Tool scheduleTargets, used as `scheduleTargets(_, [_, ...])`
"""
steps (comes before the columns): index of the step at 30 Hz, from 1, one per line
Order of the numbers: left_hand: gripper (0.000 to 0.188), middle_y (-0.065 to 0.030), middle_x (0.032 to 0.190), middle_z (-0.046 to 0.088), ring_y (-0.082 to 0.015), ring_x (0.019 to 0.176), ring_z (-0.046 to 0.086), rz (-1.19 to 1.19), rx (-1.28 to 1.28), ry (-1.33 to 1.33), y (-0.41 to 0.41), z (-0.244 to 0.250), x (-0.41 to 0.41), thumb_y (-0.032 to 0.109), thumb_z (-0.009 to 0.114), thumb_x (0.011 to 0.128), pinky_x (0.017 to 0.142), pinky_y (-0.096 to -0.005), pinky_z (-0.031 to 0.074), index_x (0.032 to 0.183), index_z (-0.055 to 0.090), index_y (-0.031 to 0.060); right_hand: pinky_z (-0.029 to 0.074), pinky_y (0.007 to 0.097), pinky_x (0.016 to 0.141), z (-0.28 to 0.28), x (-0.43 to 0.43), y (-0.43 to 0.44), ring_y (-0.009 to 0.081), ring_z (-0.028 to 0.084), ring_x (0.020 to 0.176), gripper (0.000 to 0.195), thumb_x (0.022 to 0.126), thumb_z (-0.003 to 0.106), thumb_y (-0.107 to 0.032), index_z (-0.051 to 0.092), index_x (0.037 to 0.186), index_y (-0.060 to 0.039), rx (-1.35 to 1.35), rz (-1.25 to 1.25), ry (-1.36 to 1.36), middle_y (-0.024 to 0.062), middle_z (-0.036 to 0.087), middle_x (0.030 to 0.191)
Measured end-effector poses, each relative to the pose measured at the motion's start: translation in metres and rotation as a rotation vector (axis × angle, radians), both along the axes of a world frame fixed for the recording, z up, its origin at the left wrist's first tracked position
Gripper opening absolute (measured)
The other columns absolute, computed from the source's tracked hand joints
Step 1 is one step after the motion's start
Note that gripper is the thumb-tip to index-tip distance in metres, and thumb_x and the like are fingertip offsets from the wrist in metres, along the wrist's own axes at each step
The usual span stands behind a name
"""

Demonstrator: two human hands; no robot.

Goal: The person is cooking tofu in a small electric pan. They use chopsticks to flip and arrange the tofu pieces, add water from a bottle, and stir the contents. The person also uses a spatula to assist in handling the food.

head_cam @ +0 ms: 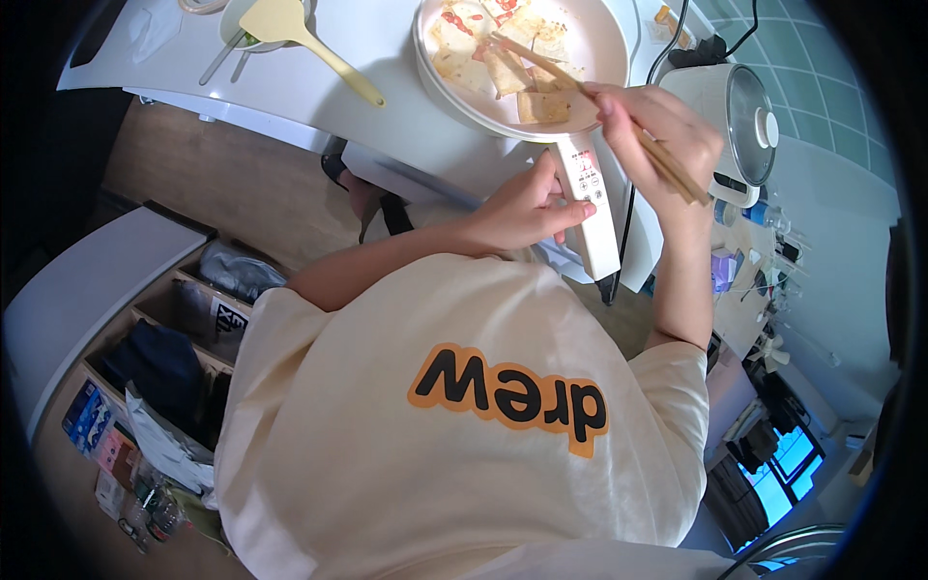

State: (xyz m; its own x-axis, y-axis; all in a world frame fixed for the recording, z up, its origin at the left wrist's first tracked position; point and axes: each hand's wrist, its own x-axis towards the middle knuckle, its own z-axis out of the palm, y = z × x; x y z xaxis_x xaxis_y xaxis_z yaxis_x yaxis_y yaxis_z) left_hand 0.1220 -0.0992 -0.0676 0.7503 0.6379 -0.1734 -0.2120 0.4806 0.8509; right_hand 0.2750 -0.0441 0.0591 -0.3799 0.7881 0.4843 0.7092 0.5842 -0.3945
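Observation:
My left hand (540,206) grips the white handle (596,239) of an electric frying pan, its thumb lying near the printed control buttons. In my right hand (660,138) is a pair of wooden chopsticks (551,69), slanting over the pan's rim with the tips among the food. The white pan (605,109) stands on a white table. Inside it lie several flat, lightly browned pieces that look like tofu (544,109), with bits of red pepper (457,23) towards the far side. A black power plug (606,288) sits at the handle's end.
A pale yellow spatula (326,54) rests across a bowl (228,22) that also holds a metal utensil (221,58). To the right stands a white electric pot (699,87) with a glass lid. Black cable (629,210) runs beside the pan. Open drawers (196,312) lie at lower left.

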Motion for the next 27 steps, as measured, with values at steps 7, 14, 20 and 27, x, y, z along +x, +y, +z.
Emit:
scheduleTargets(7, [0.059,-0.017,0.111,0.067,-0.0158,0.079,0.065,-0.004,-0.023,-0.008,0.0,0.0,0.001,0.026,0.068,0.099,0.067,-0.0311,0.053,0.134,0.033,-0.0064,0.052,0.0309,0.058,0.006,0.002,0.002,0.0209,0.066,0.064,0.009,0.089,0.075,-0.011,0.075,0.089,-0.0023,-0.216,0.132,0.034,0.0087,0.068,0.074])
scheduleTargets(14, [0.062,-0.0158,0.111,0.067,-0.0159,0.08,0.065,-0.045,-0.013,0.03,0.004,0.002,-0.001,0.027,0.069,0.098,0.065,-0.0305,0.053,0.135,0.032,-0.0068,0.055,0.0335,0.059,-0.001,-0.009,0.001,0.0246,0.068,0.065,0.009,0.085,0.077,-0.012,0.074,0.087,-0.0035,-0.063,0.237,-0.212,0.0084,0.069,0.074])
scheduleTargets(20, [0.063,-0.0156,0.113,0.067,-0.0155,0.08,0.065,-0.03,-0.017,0.011,0.005,0.009,-0.004,0.028,0.069,0.099,0.066,-0.0304,0.053,0.135,0.032,-0.0074,0.053,0.0316,0.054,0.002,-0.005,0.003,0.0224,0.067,0.057,0.008,0.086,0.077,-0.011,0.078,0.086,-0.0032,-0.078,0.083,-0.014,0.0077,0.069,0.068])
scheduleTargets(27, [0.06,-0.0147,0.113,0.066,-0.0148,0.078,0.063,-0.02,-0.021,-0.001,0.002,0.001,-0.001,0.028,0.068,0.1,0.066,-0.0308,0.053,0.136,0.033,-0.0034,0.05,0.0297,0.054,0.01,0.003,0.009,0.0188,0.065,0.058,0.009,0.089,0.072,-0.008,0.077,0.087,-0.0006,-0.103,-0.046,0.074,0.0084,0.069,0.071])
